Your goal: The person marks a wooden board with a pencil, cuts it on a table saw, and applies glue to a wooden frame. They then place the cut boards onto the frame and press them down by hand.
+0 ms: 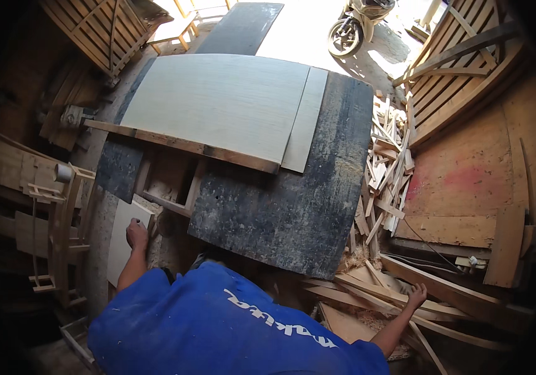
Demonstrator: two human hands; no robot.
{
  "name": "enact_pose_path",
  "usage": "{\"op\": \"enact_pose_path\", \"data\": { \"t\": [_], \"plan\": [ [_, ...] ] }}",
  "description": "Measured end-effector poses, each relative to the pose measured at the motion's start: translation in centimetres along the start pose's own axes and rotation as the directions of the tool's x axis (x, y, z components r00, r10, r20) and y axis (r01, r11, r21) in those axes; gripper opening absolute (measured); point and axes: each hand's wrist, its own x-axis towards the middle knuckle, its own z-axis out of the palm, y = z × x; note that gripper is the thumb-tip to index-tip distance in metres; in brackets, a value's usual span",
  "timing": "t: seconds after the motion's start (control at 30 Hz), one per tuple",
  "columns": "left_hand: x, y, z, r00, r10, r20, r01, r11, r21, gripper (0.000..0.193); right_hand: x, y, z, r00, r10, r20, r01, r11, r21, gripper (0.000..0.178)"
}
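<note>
At the lower left, my left hand (136,234) is closed at the edge of a pale flat board (121,232), which stands tilted beside the workbench. Part of this board is hidden by my hand and arm. My right hand (416,296) is stretched out at the lower right, fingers apart, over long wooden strips (399,301). Nothing shows in it. On the dark workbench top (268,219) lies a large pale panel (218,103), with a narrower pale strip (305,122) along its right side. A brown wooden batten (180,142) runs along the panel's near edge.
Offcuts (384,162) are heaped right of the bench. A slatted wooden frame (455,75) and a large wooden panel (462,175) lean at the right. Chair-like frames (61,219) stand at the left. A motorcycle (355,28) is parked at the far end.
</note>
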Motion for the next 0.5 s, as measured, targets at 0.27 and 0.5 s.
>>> {"op": "enact_pose_path", "data": {
  "t": [0.27,0.5],
  "plan": [
    [20.5,2.5,-0.7,0.92,-0.01,-0.392,-0.142,0.923,-0.358,0.022,-40.3,6.0,12.2,0.681,0.441,0.585,0.366,0.488,-0.793,0.03],
    [38.8,15.9,1.7,0.83,0.341,-0.442,-0.546,0.657,-0.519,0.019,-62.0,0.7,38.0,0.44,0.578,0.688,0.713,0.241,-0.658,0.037]
  ]
}}
